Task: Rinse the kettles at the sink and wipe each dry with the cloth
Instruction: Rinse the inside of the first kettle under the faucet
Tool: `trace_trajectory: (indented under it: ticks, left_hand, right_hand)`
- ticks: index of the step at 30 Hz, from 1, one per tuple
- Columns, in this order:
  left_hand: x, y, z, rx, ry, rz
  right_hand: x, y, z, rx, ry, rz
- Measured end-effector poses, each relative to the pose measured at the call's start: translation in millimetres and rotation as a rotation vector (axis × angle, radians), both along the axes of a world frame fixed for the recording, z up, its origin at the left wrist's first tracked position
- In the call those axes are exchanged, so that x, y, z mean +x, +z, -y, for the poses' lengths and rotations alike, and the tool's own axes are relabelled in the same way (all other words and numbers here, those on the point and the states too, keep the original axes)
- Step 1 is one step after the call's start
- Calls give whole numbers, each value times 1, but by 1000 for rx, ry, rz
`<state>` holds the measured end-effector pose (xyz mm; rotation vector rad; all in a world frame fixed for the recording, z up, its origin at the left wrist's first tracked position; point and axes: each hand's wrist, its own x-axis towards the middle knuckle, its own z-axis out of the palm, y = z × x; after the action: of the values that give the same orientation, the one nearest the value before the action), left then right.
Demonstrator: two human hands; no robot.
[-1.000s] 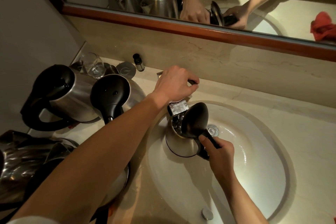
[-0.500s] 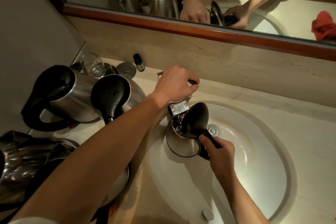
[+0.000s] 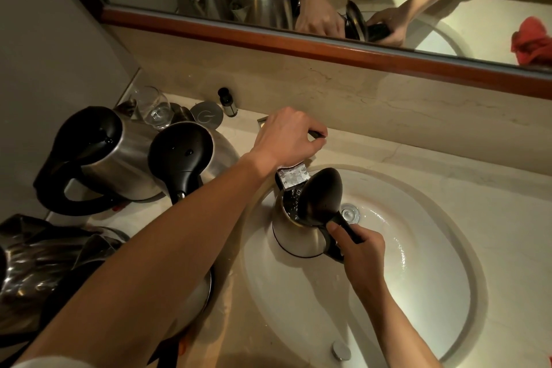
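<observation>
So the kettle (image 3: 294, 236) being rinsed sits in the middle of the frame, down inside the white sink (image 3: 442, 287), under the tap (image 3: 291, 178). It's a brushed steel body with a black handle and a black lid (image 3: 321, 196), and the lid is flipped up so you can see water and bubbles inside. The right hand (image 3: 363, 254) has its grip wrapped round the black handle, thumb up near the lid hinge. The left hand (image 3: 288, 137) reaches in from lower left and its grip is curled over the tap lever, just above the kettle.

Two more steel kettles with black lids stand on the counter (image 3: 448, 176) at left: one kettle at far left (image 3: 98, 155) and a second kettle (image 3: 185, 155) right beside it. Another shiny one pokes out at the lower left edge, mostly hidden by the arm. Behind them, near the corner, there's a drinking glass (image 3: 152, 106), a small dark bottle (image 3: 228, 103) and a round metal disc (image 3: 207, 115).

The counter is pale beige marble with a matching splashback. A wood-framed mirror (image 3: 328, 48) runs across the top, and at upper right it reflects a red cloth (image 3: 531, 40).
</observation>
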<state>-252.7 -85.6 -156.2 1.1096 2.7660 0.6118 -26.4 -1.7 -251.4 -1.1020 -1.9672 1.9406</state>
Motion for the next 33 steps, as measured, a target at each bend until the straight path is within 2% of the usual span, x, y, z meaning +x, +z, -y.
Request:
trace_trajectory:
  ticks: [22, 33]
  left_hand:
    - [1, 1, 1, 4, 5, 32]
    - [0, 1, 0, -11, 1, 35]
  right_hand:
    - [4, -4, -2, -79, -3, 21]
    - [4, 8, -5, -35, 52, 1]
